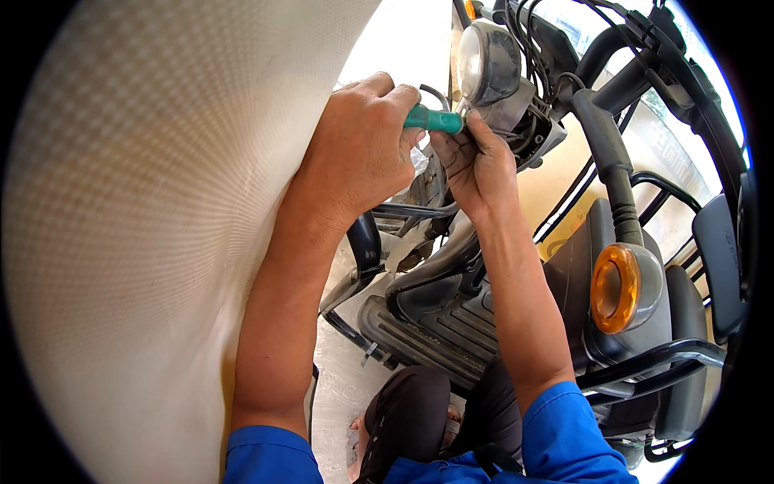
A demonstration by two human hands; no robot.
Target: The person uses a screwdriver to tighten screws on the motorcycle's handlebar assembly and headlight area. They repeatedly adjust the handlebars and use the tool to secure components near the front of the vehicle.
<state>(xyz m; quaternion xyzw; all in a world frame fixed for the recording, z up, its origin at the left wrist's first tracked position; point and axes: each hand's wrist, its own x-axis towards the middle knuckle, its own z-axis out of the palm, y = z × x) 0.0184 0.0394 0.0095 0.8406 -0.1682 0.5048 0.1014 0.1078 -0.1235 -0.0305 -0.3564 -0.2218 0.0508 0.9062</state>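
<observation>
My left hand (363,145) is closed around a screwdriver with a green handle (435,120), which lies roughly level and sticks out to the right; its shaft cannot be seen. At the far end of that handle, just under the round headlight (488,63), my right hand (485,165) has its thumb and fingers drawn together. Whatever the right fingers pinch is too small and too covered to make out. Dark smudges mark the right fingers. Beside them are a small shiny metal part and the grey housing (516,106) below the lamp.
Handlebars (613,81) and cables rise at the upper right, with an orange turn signal (616,289) nearer me. The vehicle's ribbed black footboard (447,331) and black tube frame (365,242) lie below my hands. A pale textured panel (161,202) fills the left side, close to my left arm.
</observation>
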